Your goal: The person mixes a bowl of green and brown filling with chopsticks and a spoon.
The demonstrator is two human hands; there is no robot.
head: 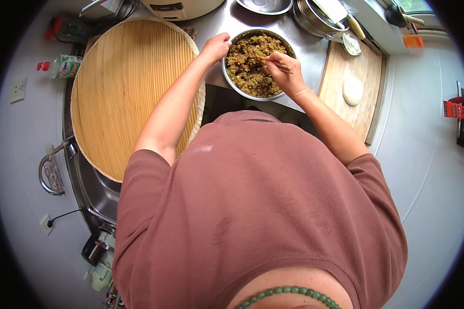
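A round metal bowl (225, 73) holds a chopped brown and green filling (255, 83) and stands near the counter's front edge. At its upper left rim is my left hand (215, 47), fingers curled and gripping the rim. My right hand (288, 73) is over the bowl's right side, closed around wooden chopsticks (285, 68). Their tips reach down into the filling, where the ends are hidden. Left of the bowl lies a large round tray of thin slats (135, 89) with a cloth-bound edge, beneath my left forearm.
A wooden board (336, 85) at right bears a pale dough piece (352, 90) and a scoop of white powder (351, 44). Stacked metal pots (305, 19), a metal basin (265, 5) and a cooker (181, 9) stand behind. The tray partly covers a sink (100, 193).
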